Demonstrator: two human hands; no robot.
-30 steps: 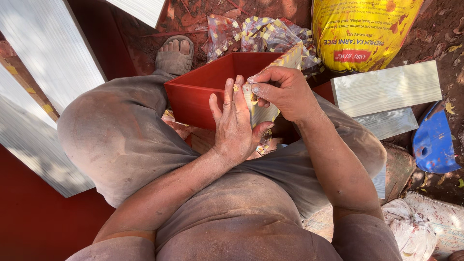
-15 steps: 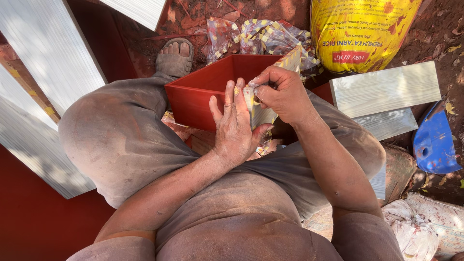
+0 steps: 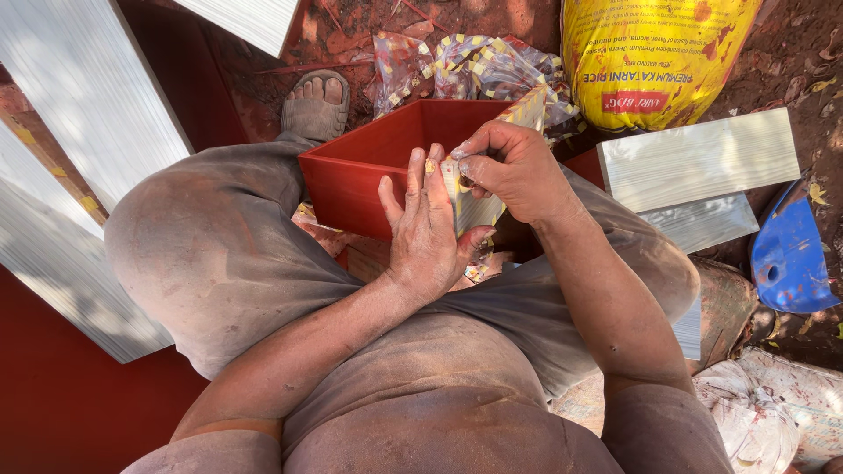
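Red box: sat on lap.
L hand: flat vs striped panel, beside box.
R hand: grip pinched panel top.

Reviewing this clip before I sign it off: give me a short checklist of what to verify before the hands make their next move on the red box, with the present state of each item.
1. Left hand flat against the pale striped panel at the side of the red box: ok.
2. Right hand pinching the panel's top edge with its fingertips: ok.
3. Box steady, wedged between the knees on the lap: ok.
4. Panel lined up with the box corner: cannot tell, the hands cover the joint.
5. Spare silver panels lying beside the right knee: ok.
6. Glue or tape on the panel's back: cannot tell.
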